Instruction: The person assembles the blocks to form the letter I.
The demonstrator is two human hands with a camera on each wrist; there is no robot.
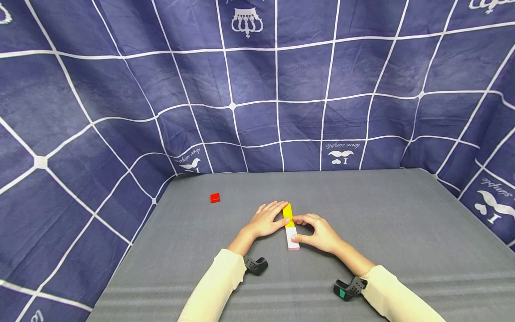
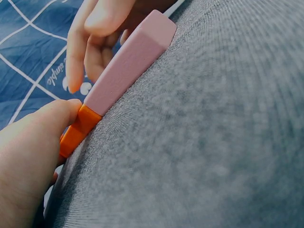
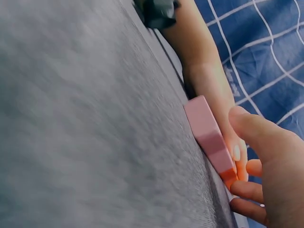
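Yellow block [image 1: 287,212], pink block [image 2: 128,64], "love simple" curtain [image 1: 257,85]

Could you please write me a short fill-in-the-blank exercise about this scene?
The small block lying alone is ____.
The right hand is farther from it than the ____ hand.
In the wrist views, the block meeting the yellow-orange one is ____.
The backdrop has white lines on ____ cloth.
Missing words: red; left; pink; blue.

On the grey table [image 1: 382,210], a yellow block [image 1: 287,213] and a pale pink block [image 1: 291,243] lie end to end, the yellow one farther; a small red block [image 1: 215,197] sits far left, well apart.
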